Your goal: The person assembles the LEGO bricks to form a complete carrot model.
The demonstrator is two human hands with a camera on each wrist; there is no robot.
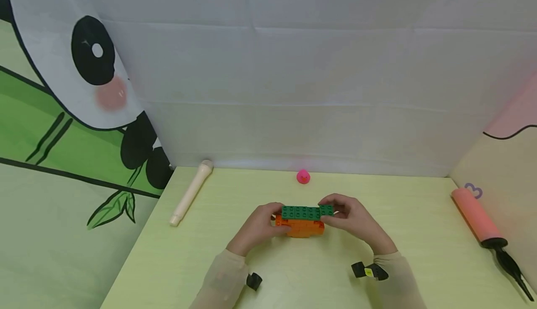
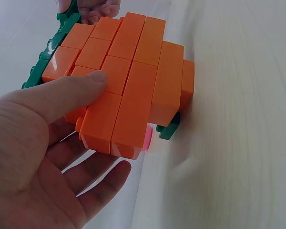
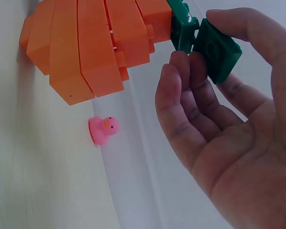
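Note:
An orange block build [image 1: 303,230] of stacked toy bricks is held up over the table, a row of green studded bricks [image 1: 299,213] along its top edge. My left hand [image 1: 265,223] grips its left side, thumb laid across the orange bricks [image 2: 117,76] and other fingers behind. At the right end, my right hand [image 1: 350,213] pinches a small green brick [image 3: 217,50] between thumb and fingers. That brick sits tilted against the end of the green row in the right wrist view. Another green piece [image 2: 169,129] shows under the build in the left wrist view.
A pink toy duck [image 1: 303,176] stands near the table's back edge, behind the build. On the left lies a pale cylindrical stick [image 1: 191,193]. A pink cylinder with a black handle [image 1: 478,216] lies along the right edge. A white sheet [image 1: 293,90] hangs behind the table.

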